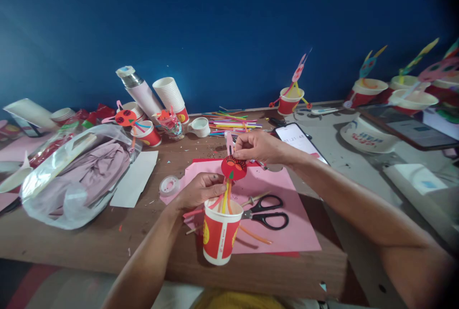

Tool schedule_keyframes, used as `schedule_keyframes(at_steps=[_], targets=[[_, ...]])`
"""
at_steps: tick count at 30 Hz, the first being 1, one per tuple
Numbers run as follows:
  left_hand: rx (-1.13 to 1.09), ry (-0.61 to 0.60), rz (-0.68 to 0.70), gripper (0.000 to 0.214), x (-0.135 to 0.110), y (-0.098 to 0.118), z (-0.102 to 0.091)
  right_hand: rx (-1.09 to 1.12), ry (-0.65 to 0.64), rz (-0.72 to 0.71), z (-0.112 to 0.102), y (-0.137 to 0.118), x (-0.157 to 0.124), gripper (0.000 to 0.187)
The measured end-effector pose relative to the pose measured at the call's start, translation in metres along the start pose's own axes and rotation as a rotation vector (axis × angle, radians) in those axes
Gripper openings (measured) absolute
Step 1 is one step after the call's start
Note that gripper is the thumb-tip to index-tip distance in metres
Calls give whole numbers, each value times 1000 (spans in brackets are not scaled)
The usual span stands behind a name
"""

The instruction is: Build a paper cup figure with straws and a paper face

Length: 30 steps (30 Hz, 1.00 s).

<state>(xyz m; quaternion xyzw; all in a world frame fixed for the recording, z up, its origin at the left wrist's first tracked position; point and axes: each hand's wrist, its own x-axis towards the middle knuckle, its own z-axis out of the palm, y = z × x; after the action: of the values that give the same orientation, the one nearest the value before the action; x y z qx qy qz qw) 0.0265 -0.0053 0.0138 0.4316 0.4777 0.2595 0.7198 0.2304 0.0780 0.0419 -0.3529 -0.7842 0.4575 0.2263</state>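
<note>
A red and white paper cup (221,239) stands near the table's front edge, with yellow, orange and pink pipe cleaners (225,199) rising out of it. On top of them sits a red paper face (233,174) with black lashes, a green nose and one pink ear (228,144) standing up. My left hand (202,189) is closed on the stems just below the face. My right hand (256,147) pinches at the face's upper right edge; its fingertips cover what lies there. Black-handled scissors (268,212) lie right of the cup on pink paper (287,232).
A roll of clear tape (169,186) lies left of the pink paper. Behind are loose pipe cleaners (233,124), stacked cups (170,96) and a flask (141,91). A plastic bag (79,180) sits left. Phone (299,141) and finished cup figures (289,101) stand right.
</note>
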Motion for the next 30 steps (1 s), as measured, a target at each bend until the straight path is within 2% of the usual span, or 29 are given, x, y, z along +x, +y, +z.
schedule_keyframes(at_steps=[10,16,22,26,30], targets=[[48,-10,17,35,1,-5,-3,-49,-6,17,11,-2,1,8],[25,-9,-7,38,0,-2,-1,-83,17,15,13,-6,0,8],[-21,3,-2,35,-1,0,3,-79,-12,16,15,-4,0,9],[-27,23,9,25,0,0,1,-6,-3,4,7,1,2,10],[-58,115,54,21,-10,7,-16,114,108,8,-8,13,8,17]])
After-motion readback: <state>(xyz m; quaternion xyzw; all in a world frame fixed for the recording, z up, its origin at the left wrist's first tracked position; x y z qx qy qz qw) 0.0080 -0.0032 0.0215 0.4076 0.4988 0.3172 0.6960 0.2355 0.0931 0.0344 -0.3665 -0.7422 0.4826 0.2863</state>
